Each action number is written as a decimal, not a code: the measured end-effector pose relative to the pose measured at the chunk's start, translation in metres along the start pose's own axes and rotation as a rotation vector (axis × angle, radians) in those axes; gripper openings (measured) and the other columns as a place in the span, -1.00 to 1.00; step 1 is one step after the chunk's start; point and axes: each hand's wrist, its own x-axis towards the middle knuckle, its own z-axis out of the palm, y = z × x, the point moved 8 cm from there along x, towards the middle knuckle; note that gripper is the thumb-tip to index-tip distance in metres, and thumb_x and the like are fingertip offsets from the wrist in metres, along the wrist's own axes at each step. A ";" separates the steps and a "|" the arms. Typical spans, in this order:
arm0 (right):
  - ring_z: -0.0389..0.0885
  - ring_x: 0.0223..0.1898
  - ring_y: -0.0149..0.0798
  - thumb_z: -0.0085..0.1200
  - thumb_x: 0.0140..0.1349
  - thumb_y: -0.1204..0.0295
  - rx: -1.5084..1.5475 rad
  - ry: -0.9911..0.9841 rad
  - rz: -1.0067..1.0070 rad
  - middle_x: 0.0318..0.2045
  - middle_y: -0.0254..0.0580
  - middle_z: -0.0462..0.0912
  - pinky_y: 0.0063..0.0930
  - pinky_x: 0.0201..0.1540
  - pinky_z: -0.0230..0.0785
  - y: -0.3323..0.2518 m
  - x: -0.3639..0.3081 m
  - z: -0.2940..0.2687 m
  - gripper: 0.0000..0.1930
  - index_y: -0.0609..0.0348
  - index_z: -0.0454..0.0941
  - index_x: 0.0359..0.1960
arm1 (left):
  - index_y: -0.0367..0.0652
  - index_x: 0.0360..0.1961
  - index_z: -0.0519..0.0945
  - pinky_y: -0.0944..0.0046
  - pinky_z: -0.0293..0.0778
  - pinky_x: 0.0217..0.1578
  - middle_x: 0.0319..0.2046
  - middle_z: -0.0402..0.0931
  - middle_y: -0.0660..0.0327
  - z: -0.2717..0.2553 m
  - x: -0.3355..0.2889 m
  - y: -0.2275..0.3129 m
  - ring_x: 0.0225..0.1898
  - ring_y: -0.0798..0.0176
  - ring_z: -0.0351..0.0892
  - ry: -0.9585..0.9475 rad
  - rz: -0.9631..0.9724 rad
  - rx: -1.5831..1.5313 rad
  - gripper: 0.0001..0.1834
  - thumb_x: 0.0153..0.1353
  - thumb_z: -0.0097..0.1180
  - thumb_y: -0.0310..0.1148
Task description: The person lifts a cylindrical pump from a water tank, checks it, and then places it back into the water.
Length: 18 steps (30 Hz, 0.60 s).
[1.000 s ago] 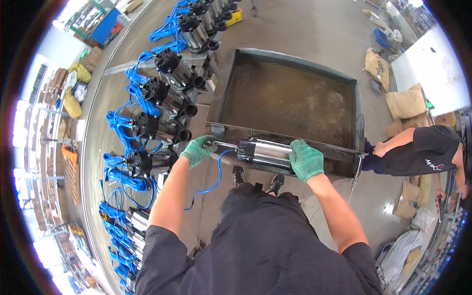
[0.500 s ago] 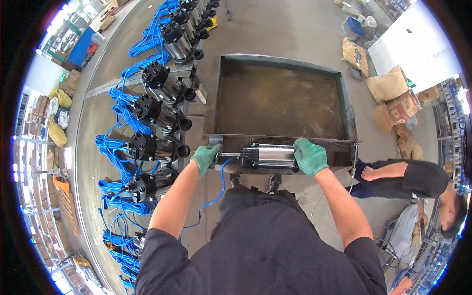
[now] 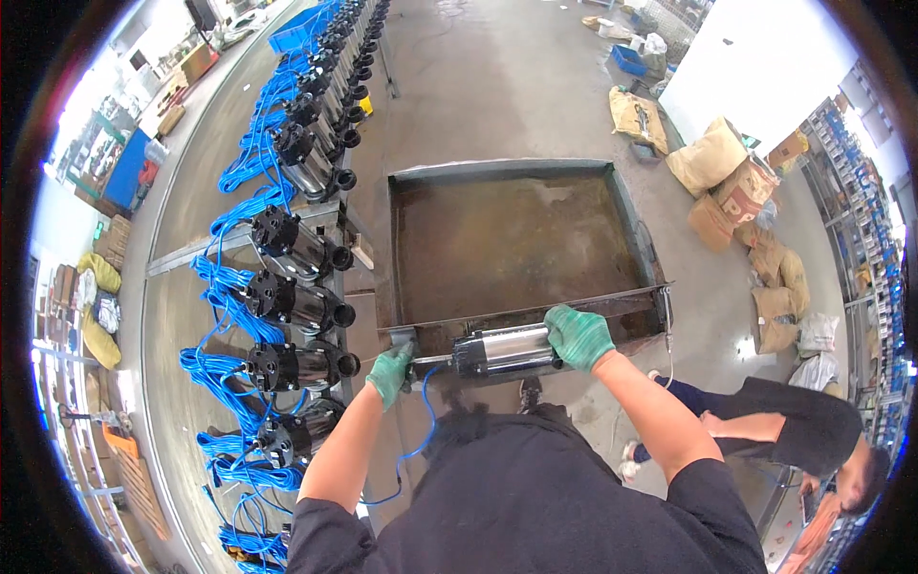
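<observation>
A submersible pump (image 3: 512,349), a shiny steel cylinder with a black left end, lies on its side across the near ledge of a water-filled metal tank (image 3: 507,170). My right hand (image 3: 580,337), in a green glove, is wrapped round the pump's right end. My left hand (image 3: 390,373), gloved too, is closed by the ledge's left corner on a thin metal rod (image 3: 430,361) that runs to the pump's black end. Its fingertips are partly hidden. A blue cable (image 3: 427,421) leaves the black end and droops down to the left.
Several similar pumps (image 3: 296,366) with coiled blue cables (image 3: 225,368) line the bench (image 3: 177,258) at left. A co-worker (image 3: 794,421) bends over at the right. Paper sacks and cartons (image 3: 741,191) lie on the floor beyond the tank's right side.
The whole view has shifted, so the tank and bench sit lower in the picture. Both hands keep their places on the pump and rod. The co-worker's legs show more.
</observation>
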 end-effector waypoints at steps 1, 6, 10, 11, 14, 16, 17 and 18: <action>0.76 -0.16 0.02 0.20 0.23 0.24 0.003 0.004 -0.013 -0.06 -0.14 0.74 -0.08 -0.13 0.61 -0.001 0.002 0.000 -0.71 0.00 0.65 -0.05 | -0.23 0.17 0.60 0.17 0.61 -0.35 -0.39 0.60 0.26 -0.002 -0.005 0.008 -0.39 0.25 0.64 -0.024 0.210 0.069 -0.55 0.46 0.25 -0.11; 0.76 -0.16 0.03 0.20 0.22 0.26 0.019 0.040 -0.016 -0.06 -0.14 0.74 -0.08 -0.14 0.61 0.002 -0.003 0.003 -0.72 0.01 0.65 -0.06 | -0.27 0.08 0.67 0.25 0.61 0.01 -0.19 0.68 0.19 0.002 -0.042 0.036 -0.12 0.29 0.67 -0.097 0.640 0.466 -0.58 0.28 0.47 -0.31; 0.76 -0.16 0.02 0.19 0.23 0.26 0.020 0.058 -0.026 -0.08 -0.13 0.75 -0.08 -0.14 0.61 -0.001 -0.001 0.004 -0.74 0.01 0.67 -0.08 | -0.25 -0.10 0.72 0.21 0.59 -0.33 -0.45 0.60 0.31 -0.010 -0.012 0.012 -0.41 0.28 0.61 -0.044 0.145 0.111 -0.63 0.43 0.29 -0.09; 0.76 -0.16 0.02 0.19 0.23 0.26 0.023 0.046 -0.018 -0.08 -0.13 0.75 -0.08 -0.14 0.61 0.000 -0.001 0.003 -0.73 0.01 0.67 -0.07 | -0.24 -0.12 0.72 0.21 0.56 -0.41 -0.48 0.58 0.33 -0.005 -0.008 0.007 -0.47 0.29 0.59 -0.046 -0.029 0.001 -0.60 0.46 0.24 -0.04; 0.76 -0.17 0.05 0.18 0.24 0.26 0.028 0.045 -0.009 -0.10 -0.13 0.75 -0.07 -0.14 0.61 0.003 -0.003 0.002 -0.74 0.01 0.66 -0.08 | -0.25 0.00 0.67 0.28 0.41 -0.50 -0.47 0.54 0.28 0.001 -0.010 0.011 -0.53 0.34 0.48 0.038 0.035 0.057 -0.53 0.50 0.15 0.01; 0.76 -0.18 0.05 0.17 0.24 0.27 0.030 0.035 -0.003 -0.10 -0.13 0.74 -0.07 -0.14 0.61 0.001 -0.003 0.000 -0.74 0.02 0.66 -0.08 | -0.25 0.06 0.67 0.26 0.48 -0.37 -0.36 0.60 0.24 0.002 -0.019 0.025 -0.39 0.30 0.57 0.084 0.326 0.251 -0.58 0.49 0.16 -0.08; 0.76 -0.18 0.06 0.16 0.24 0.27 0.031 0.031 -0.003 -0.11 -0.13 0.74 -0.06 -0.15 0.61 -0.001 -0.002 -0.001 -0.75 0.02 0.66 -0.08 | -0.23 0.08 0.67 0.25 0.52 -0.28 -0.30 0.63 0.23 0.003 -0.028 0.033 -0.31 0.27 0.61 0.092 0.540 0.354 -0.64 0.48 0.17 -0.17; 0.76 -0.18 0.06 0.16 0.24 0.27 0.030 0.035 -0.004 -0.11 -0.13 0.74 -0.06 -0.15 0.61 0.000 0.000 -0.003 -0.75 0.02 0.66 -0.08 | -0.21 0.10 0.67 0.23 0.57 -0.18 -0.24 0.65 0.22 0.006 -0.040 0.039 -0.23 0.24 0.65 0.100 0.754 0.455 -0.68 0.46 0.19 -0.25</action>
